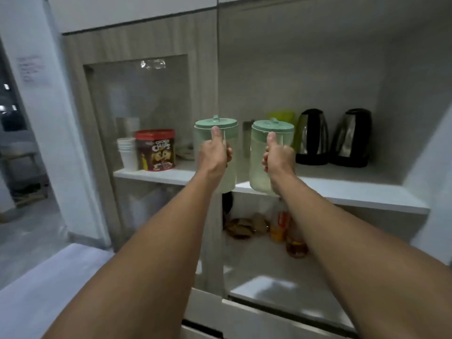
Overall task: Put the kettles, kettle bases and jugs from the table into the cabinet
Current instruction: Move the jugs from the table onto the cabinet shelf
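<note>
Carrying two clear plastic jugs with pale green lids, the left hand (214,155) clamps one jug (216,133) and the right hand (278,159) the other (271,135), both just at the white cabinet shelf (342,192) edge. Two steel kettles (313,138) already stand there. Next, I judge, set them down left of those.
</note>
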### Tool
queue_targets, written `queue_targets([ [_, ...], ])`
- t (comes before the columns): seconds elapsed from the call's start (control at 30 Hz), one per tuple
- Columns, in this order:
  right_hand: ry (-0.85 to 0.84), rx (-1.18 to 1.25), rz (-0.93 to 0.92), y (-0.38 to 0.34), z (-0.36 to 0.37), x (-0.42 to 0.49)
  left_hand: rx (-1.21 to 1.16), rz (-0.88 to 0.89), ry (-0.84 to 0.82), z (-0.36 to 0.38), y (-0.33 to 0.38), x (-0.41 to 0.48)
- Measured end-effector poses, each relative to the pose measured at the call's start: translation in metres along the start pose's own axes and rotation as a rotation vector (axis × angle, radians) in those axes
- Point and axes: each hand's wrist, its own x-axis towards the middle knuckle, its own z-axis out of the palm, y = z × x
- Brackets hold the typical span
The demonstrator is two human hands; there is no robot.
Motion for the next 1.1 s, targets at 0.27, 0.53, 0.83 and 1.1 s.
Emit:
queue_targets([
  [0.27,0.044,-0.054,-0.001,0.035,-0.034,0.141,-0.026,-0.089,0.002,0.123,-0.058,0.104],
  [0.53,-0.03,-0.034,0.102,0.082,0.002,0.24,-0.028,-0.206,0.084,0.159,-0.121,0.2],
  [0.83,-0.066,-0.032,0.184,0.103,0.062,0.319,-0.1,-0.167,-0.023,0.175,-0.15,0.293],
  [1.1,-0.072,-0.046,0.14,0.113,0.073,0.341,-0.032,-0.234,-0.058,0.176,-0.155,0.317],
])
